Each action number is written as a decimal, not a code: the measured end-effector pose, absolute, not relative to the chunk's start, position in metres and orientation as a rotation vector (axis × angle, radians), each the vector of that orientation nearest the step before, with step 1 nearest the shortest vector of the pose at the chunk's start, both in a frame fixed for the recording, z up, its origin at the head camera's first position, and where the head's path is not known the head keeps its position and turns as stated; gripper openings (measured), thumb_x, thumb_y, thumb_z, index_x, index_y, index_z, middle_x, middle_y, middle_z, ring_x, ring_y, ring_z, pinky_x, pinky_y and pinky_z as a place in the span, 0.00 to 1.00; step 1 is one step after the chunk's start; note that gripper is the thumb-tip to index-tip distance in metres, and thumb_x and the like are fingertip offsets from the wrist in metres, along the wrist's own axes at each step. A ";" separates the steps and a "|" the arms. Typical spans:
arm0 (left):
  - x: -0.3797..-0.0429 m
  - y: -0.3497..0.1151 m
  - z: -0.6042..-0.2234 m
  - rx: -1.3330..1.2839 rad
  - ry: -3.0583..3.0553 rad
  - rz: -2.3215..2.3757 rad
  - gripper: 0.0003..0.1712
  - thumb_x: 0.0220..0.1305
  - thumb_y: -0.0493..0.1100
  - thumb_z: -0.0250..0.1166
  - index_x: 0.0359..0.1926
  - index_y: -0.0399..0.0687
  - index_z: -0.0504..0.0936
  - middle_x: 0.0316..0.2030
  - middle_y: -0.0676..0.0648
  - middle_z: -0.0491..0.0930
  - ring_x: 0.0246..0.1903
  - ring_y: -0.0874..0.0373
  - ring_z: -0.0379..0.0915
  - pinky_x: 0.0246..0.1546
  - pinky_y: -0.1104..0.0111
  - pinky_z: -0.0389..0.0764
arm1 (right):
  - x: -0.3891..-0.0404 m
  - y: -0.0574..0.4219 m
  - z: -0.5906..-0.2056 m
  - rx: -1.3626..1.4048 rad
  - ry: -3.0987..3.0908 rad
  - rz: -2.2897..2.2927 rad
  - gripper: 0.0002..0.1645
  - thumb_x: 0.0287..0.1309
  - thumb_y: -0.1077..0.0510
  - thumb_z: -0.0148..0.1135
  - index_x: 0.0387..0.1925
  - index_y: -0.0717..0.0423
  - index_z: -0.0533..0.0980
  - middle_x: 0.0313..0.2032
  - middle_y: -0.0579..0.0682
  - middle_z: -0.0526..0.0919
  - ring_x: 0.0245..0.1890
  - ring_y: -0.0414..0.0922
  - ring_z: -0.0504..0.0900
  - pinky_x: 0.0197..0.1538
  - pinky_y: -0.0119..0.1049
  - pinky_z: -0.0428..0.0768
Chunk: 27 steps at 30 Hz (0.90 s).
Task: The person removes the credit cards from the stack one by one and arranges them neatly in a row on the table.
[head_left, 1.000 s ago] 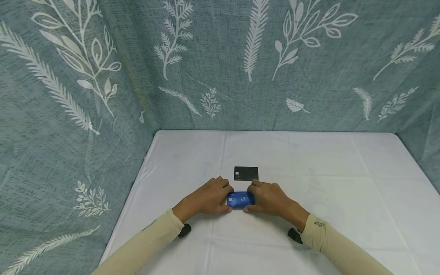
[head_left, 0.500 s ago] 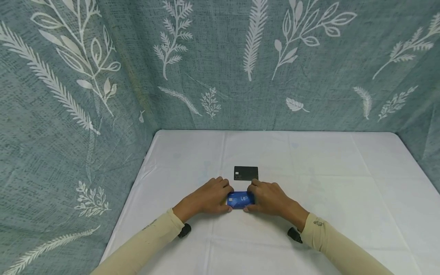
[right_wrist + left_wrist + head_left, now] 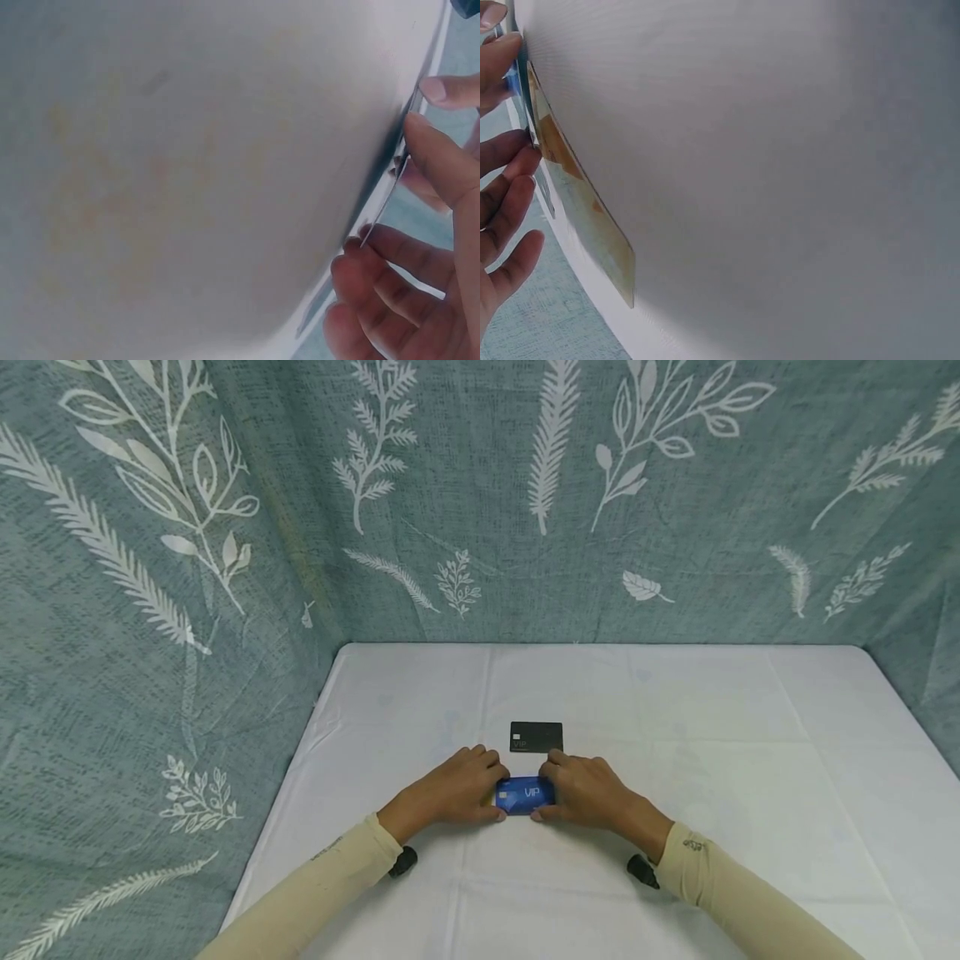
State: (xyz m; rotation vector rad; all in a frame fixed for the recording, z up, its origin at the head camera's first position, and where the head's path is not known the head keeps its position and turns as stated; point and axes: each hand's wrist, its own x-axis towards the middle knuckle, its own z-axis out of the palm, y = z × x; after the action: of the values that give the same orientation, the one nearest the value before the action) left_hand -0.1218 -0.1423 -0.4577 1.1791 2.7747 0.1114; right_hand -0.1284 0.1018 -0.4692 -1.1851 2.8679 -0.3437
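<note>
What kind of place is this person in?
Probably an indoor tabletop workspace, maybe curtained off. A white cloth-covered table stands before blue-green leaf-printed fabric curtains; a black rectangular card lies on the table, just beyond a blue rectangular card.

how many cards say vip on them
2: the blue card, held between the left hand and the right hand, and the black card, lying beyond it. More may be hidden under the blue one.

Leafy curtains hemming a white table suggest a booth.
</note>
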 end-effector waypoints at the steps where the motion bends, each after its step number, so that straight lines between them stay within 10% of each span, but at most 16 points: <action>1: -0.122 -0.142 -0.458 1.179 2.774 0.110 0.32 0.62 0.63 0.68 0.57 0.47 0.80 0.49 0.48 0.79 0.47 0.56 0.71 0.51 0.62 0.75 | -0.128 0.102 -0.469 -1.183 2.867 -0.345 0.37 0.47 0.32 0.75 0.47 0.56 0.82 0.36 0.46 0.79 0.28 0.37 0.78 0.29 0.31 0.78; 27: -0.122 -0.140 -0.456 1.136 2.758 0.127 0.31 0.61 0.62 0.70 0.57 0.46 0.79 0.49 0.48 0.79 0.49 0.56 0.72 0.53 0.61 0.75 | -0.128 0.100 -0.470 -1.157 2.866 -0.325 0.37 0.47 0.32 0.75 0.48 0.56 0.82 0.36 0.47 0.79 0.28 0.38 0.77 0.30 0.32 0.79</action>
State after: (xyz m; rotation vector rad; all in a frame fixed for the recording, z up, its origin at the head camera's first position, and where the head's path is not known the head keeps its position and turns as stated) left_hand -0.1215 -0.1402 -0.4558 1.1364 2.7578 0.1273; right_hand -0.1285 0.1001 -0.4697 -1.1572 2.8658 -0.3252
